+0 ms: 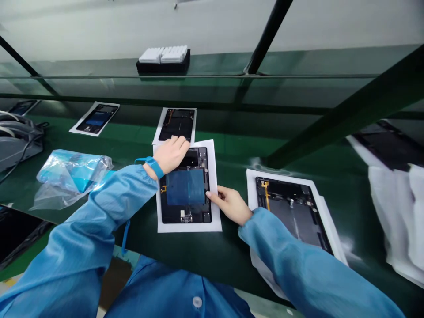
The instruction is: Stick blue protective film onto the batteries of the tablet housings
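Observation:
An opened tablet housing with a blue battery lies on a white sheet in front of me. My right hand pinches its right edge, thumb on top of the frame and fingers at the side over the sheet. Over the far left part of the same tablet is my left hand, its fingers curled down near the gap to a second opened tablet. Those fingertips are hidden, so what they hold cannot be made out. A blue wrist strap circles my left wrist.
To the right lies another opened tablet on white sheets, beneath my forearm. A clear plastic bag with blue contents and a grey device are at left. Another tablet lies farther back. A dark post slants down at right.

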`<move>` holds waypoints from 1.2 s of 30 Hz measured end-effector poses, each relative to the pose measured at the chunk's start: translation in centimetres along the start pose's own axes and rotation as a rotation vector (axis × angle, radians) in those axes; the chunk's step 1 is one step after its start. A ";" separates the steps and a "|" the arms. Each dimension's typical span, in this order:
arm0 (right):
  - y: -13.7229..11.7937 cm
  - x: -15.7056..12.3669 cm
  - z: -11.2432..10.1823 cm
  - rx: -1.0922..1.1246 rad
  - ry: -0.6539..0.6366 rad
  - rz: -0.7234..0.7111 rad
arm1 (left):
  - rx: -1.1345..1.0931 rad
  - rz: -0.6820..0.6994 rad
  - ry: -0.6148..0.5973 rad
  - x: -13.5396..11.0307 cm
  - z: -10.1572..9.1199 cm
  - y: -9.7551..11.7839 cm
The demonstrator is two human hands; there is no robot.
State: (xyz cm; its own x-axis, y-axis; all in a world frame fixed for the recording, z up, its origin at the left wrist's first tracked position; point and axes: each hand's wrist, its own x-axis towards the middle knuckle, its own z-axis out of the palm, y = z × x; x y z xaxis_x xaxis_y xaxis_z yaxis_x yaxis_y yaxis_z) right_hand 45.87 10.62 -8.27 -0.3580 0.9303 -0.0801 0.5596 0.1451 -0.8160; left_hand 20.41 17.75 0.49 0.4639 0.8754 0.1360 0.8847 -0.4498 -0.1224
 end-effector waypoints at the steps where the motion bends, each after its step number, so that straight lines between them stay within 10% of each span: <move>1: -0.2 0.4 0.1 -0.001 0.008 -0.015 | -0.004 -0.006 0.024 0.2 -0.6 -0.6; 6: -0.1 5.5 -1.7 -0.053 0.149 -0.015 | -0.294 -0.316 0.272 2.1 -0.4 -6.3; 11: 2.2 14.6 -7.6 -0.171 0.370 0.125 | -0.305 -0.892 0.124 3.4 5.2 -11.2; 20: 6.3 21.9 -13.1 -0.310 0.365 0.424 | -0.278 -1.034 0.023 5.7 10.0 -13.2; 27: 2.4 19.5 -9.5 -0.172 0.524 0.222 | -0.454 -1.067 0.126 5.5 7.4 -14.5; 36: -5.8 12.1 3.1 0.603 -0.008 0.152 | -0.911 -1.029 0.186 -5.2 1.9 -9.2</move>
State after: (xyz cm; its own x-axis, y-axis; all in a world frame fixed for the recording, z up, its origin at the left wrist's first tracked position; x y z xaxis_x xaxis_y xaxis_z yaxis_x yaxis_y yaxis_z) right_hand 35.96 19.96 -6.30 -0.3144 0.9228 -0.2229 0.0846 -0.2066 -0.9748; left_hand 9.80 17.66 -1.01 -0.4731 0.8763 -0.0906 0.5134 0.3578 0.7800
